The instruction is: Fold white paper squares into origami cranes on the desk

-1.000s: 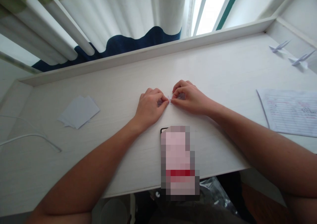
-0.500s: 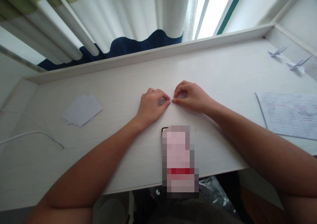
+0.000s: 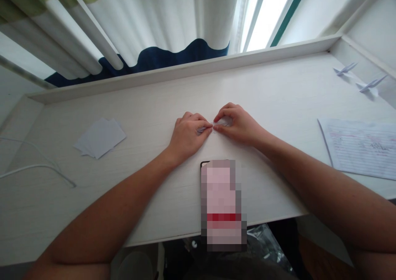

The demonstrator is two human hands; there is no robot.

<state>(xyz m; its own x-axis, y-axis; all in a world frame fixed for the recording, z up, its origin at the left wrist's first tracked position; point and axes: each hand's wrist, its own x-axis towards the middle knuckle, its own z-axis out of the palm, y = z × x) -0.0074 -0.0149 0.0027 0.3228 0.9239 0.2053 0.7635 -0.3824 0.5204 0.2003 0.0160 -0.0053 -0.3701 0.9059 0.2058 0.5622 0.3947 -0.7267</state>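
Observation:
My left hand (image 3: 189, 133) is closed in a pinch on a small white folded paper (image 3: 225, 122) above the middle of the desk. Facing it, my right hand (image 3: 239, 124) curls around the paper's other side, thumb and forefinger at the same spot as the left fingertips. Most of the paper is hidden by the fingers, so its folded shape cannot be made out. Between my forearms, close to the front edge, lies a phone (image 3: 220, 201) with a blurred-out screen.
Loose white paper sheets (image 3: 100, 138) lie in a pile at left, near a white cable (image 3: 40, 168). At right are lined written pages (image 3: 361, 148). Two folded paper figures (image 3: 369, 84) stand in the back right corner. A raised rim (image 3: 185, 71) runs along the desk's back, below a curtain (image 3: 163, 20).
My right forefinger has lifted slightly from its thumb and shifted left, showing more of the paper. My left hand keeps its pinch. The view has shifted slightly.

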